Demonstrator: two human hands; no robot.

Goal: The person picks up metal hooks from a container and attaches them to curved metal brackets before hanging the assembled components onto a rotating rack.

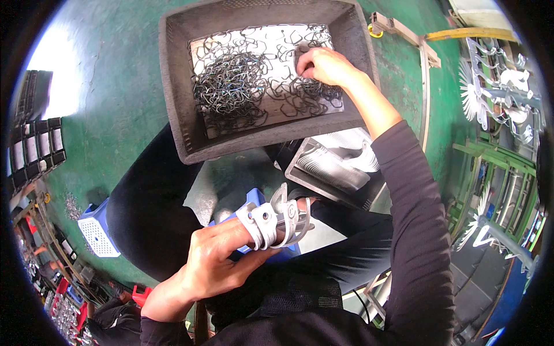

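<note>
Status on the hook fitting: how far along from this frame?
Done: finished count isn't visible. In hand: left hand grips a stack of white plastic hanger pieces; right hand reaches into the grey plastic crate of dark bent wire hooks. Left: many hooks still fill the crate.

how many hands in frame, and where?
2. Left hand low centre, holding white plastic hangers; right hand in the grey crate on the metal hooks. None hidden, apparently.
</note>
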